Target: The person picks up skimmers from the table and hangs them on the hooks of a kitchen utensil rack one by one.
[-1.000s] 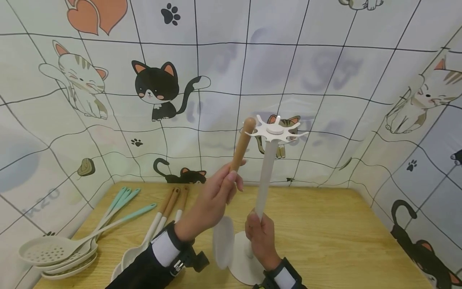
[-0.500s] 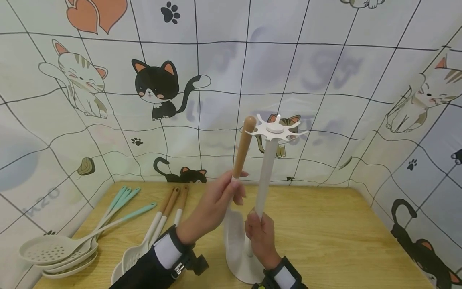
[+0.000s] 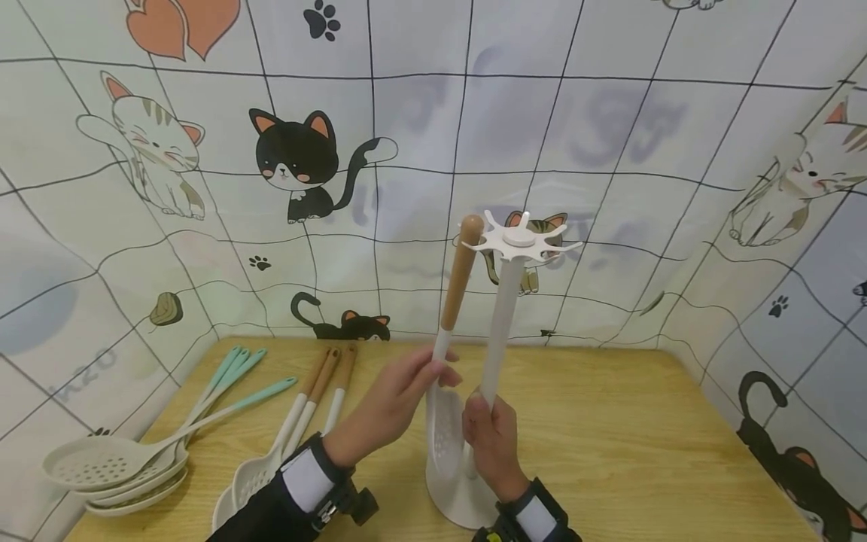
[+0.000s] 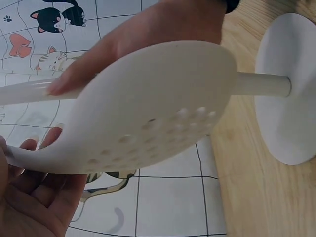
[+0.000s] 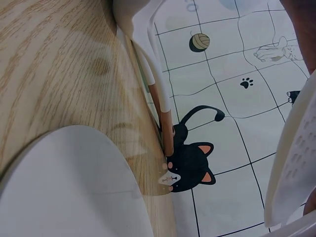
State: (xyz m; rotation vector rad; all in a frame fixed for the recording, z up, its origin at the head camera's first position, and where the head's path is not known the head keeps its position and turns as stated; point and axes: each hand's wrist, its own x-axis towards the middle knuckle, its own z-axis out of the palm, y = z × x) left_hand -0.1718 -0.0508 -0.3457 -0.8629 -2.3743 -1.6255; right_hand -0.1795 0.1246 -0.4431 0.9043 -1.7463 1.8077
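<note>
In the head view my left hand [image 3: 386, 406] holds the white shaft of a slotted spoon [image 3: 458, 280], just under its wooden handle. The spoon hangs upright, bowl down, and its handle tip is beside the hooks of a white utensil stand [image 3: 518, 238]. I cannot tell whether the tip is on a hook. My right hand [image 3: 493, 446] grips the stand's post, which tilts slightly. Seen from the left wrist, the perforated bowl [image 4: 163, 103] covers part of the post, with the round base [image 4: 284, 113] on the right. From the right wrist, the bowl's edge [image 5: 291, 168] shows.
Several mint-handled slotted utensils [image 3: 101, 467] lie stacked at the table's left. Between them and my left arm, several wooden-handled white utensils [image 3: 271, 452] rest on the wooden table [image 3: 623, 436]. A cat-print cloth [image 3: 420, 135] hangs behind and at both sides.
My left hand has slid down from the wooden handle to the white shaft. The spoon's bowl has swung right, nearer the post. My right hand keeps its grip on the stand.
</note>
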